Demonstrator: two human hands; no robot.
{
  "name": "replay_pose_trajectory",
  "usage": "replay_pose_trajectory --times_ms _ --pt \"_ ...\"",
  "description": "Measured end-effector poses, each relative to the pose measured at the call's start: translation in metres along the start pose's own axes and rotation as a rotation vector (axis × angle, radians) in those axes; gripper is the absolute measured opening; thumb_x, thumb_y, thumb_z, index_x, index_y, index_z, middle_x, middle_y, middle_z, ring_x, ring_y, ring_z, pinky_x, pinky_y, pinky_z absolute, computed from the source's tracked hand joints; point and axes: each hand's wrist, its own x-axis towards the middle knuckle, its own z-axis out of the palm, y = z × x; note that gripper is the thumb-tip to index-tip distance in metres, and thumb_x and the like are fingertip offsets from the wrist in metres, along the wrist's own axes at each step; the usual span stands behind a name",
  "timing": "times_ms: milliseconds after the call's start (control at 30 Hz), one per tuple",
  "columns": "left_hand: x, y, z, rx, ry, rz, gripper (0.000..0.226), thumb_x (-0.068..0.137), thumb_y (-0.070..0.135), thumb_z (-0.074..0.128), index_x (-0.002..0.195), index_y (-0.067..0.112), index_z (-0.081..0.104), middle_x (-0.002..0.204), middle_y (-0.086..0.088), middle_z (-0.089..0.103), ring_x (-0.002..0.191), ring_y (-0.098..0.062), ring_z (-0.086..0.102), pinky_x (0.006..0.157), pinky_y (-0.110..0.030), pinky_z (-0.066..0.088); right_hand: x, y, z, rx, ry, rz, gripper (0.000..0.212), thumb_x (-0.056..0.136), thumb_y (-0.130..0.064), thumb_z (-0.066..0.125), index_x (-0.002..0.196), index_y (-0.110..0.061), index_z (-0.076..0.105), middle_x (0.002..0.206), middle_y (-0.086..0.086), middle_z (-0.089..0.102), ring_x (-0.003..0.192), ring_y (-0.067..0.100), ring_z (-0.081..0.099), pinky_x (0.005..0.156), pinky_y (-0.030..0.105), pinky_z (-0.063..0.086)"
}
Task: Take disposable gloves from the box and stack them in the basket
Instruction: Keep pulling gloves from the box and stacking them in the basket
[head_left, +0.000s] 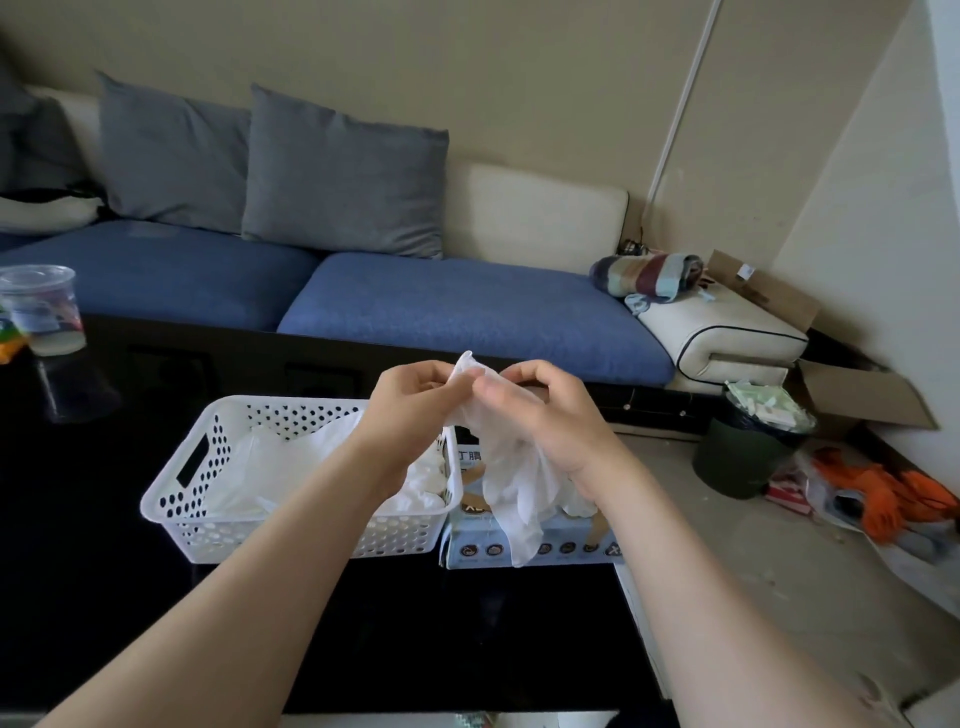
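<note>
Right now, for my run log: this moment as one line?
left hand: pinches translucent white disposable glove | right hand: grips it | white perforated plastic basket: gloves inside | step: glove not yet stacked

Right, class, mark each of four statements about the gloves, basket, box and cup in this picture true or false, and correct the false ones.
1. The left hand and right hand both hold one white glove. True.
2. The glove box stands to the right of the basket. True.
3. The basket is empty. False: other gloves lie in it.
4. The plastic cup stands in the basket. False: it stands apart, at the far left of the table.
</note>
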Motion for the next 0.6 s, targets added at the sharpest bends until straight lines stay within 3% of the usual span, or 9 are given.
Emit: replay_pose_trajectory --times_ms 100,167,233,267,367,467,533,600 --pt "-0.004 0.005 -0.007 0.022 -0.008 0.076 0.029 0.095 0.034 0.077 0.095 0.005 0.076 0.088 -0.012 0.078 0.083 -0.025 0.076 0.083 -0.041 0.064 -0.007 -0.006 0.008 -0.135 -0.058 -0.047 0.055 0.071 -0.054 0.095 0.111 -0.029 0.067 0.107 -0.014 0.068 0.099 0.005 0.070 0.081 0.026 0.058" --pt "-0.006 0.007 -0.009 0.040 -0.021 0.126 0.030 0.093 0.037 0.079 0.092 0.007 0.078 0.084 -0.014 0.077 0.076 -0.025 0.073 0.075 -0.039 0.062 -0.005 -0.009 0.013 -0.155 -0.053 -0.078 0.038 0.078 -0.041 0.093 0.105 -0.027 0.070 0.094 -0.021 0.067 0.090 0.000 0.070 0.082 0.026 0.060" --pt "-0.007 0.009 -0.010 0.099 0.014 0.186 0.030 0.093 0.038 0.078 0.086 0.009 0.078 0.071 -0.008 0.071 0.062 -0.015 0.062 0.058 -0.027 0.052 -0.002 -0.011 0.015 -0.157 -0.054 -0.100 0.012 0.088 -0.025 0.077 0.085 -0.019 0.068 0.071 -0.021 0.062 0.073 0.002 0.063 0.074 0.032 0.053" --pt "-0.007 0.009 -0.011 0.121 0.049 0.205 0.031 0.093 0.037 0.078 0.084 0.008 0.078 0.066 -0.004 0.067 0.057 -0.012 0.056 0.053 -0.023 0.046 -0.002 -0.013 0.015 -0.134 -0.059 -0.111 0.016 0.086 -0.021 0.069 0.074 -0.017 0.060 0.062 -0.015 0.054 0.066 0.008 0.055 0.068 0.036 0.046" --pt "-0.006 0.011 -0.016 0.125 0.127 0.203 0.033 0.097 0.037 0.074 0.084 0.006 0.076 0.064 0.001 0.064 0.052 -0.008 0.052 0.047 -0.018 0.040 -0.002 -0.019 0.015 -0.014 -0.054 -0.130 0.016 0.074 -0.017 0.054 0.066 -0.010 0.042 0.068 0.003 0.038 0.067 0.018 0.036 0.065 0.036 0.028" --pt "-0.004 0.012 -0.019 0.122 0.152 0.171 0.040 0.104 0.039 0.063 0.089 0.003 0.073 0.071 -0.005 0.060 0.061 -0.015 0.052 0.050 -0.030 0.044 -0.003 -0.019 0.012 -0.015 -0.059 -0.059 0.022 0.079 -0.009 0.052 0.065 -0.006 0.036 0.084 0.007 0.037 0.083 0.021 0.035 0.075 0.039 0.025" --pt "-0.004 0.011 -0.020 0.139 0.174 0.154 0.042 0.106 0.039 0.058 0.086 0.003 0.070 0.069 -0.002 0.055 0.062 -0.015 0.049 0.054 -0.034 0.042 -0.004 -0.013 0.011 0.036 -0.151 0.062 0.025 0.078 -0.009 0.053 0.058 -0.017 0.040 0.088 0.009 0.043 0.087 0.024 0.042 0.079 0.040 0.030" --pt "-0.004 0.012 -0.022 0.164 0.203 0.135 0.045 0.107 0.041 0.056 0.081 0.006 0.065 0.065 0.006 0.052 0.061 -0.011 0.046 0.059 -0.032 0.041 -0.006 -0.012 0.012 0.052 -0.268 0.177 0.005 0.068 -0.016 0.056 0.063 -0.016 0.054 0.082 0.012 0.056 0.084 0.030 0.055 0.080 0.042 0.039"
